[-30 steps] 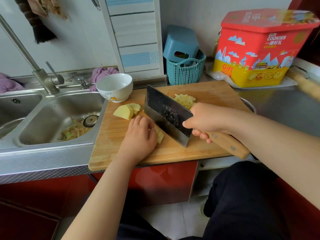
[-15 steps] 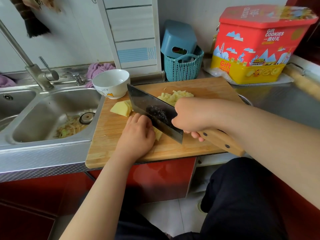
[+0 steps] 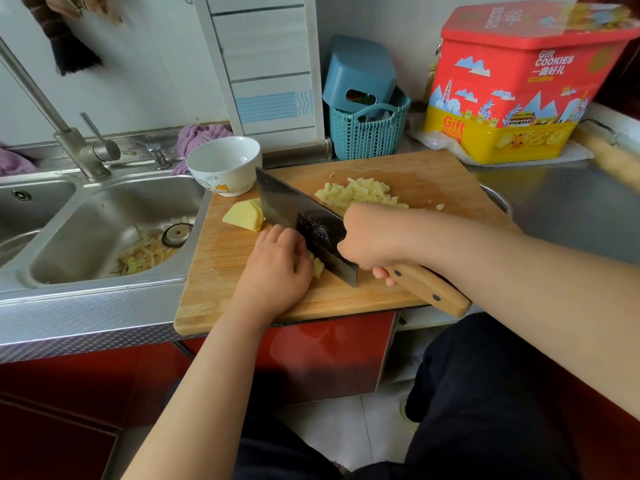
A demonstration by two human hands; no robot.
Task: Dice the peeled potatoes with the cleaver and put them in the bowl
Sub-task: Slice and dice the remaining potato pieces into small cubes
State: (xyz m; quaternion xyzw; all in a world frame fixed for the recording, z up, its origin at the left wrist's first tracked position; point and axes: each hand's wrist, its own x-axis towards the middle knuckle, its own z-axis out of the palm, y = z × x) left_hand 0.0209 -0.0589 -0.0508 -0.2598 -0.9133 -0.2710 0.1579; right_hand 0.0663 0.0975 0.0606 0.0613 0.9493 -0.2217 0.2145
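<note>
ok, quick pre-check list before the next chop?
1. Right hand grips cleaver handle: ok.
2. Left hand holds potato piece against the blade: ok.
3. Left fingertips tucked clear of the edge: cannot tell, hidden.
4. Cutting board flat on counter: ok.
5. Bowl upright, in reach at the board's far left corner: ok.
6. Diced pile clear of the blade path: ok.

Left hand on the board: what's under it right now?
A pale potato piece sticks out from under the left hand, right beside the cleaver blade gripped by the right hand. How much potato lies beneath is covered by the hand.
</note>
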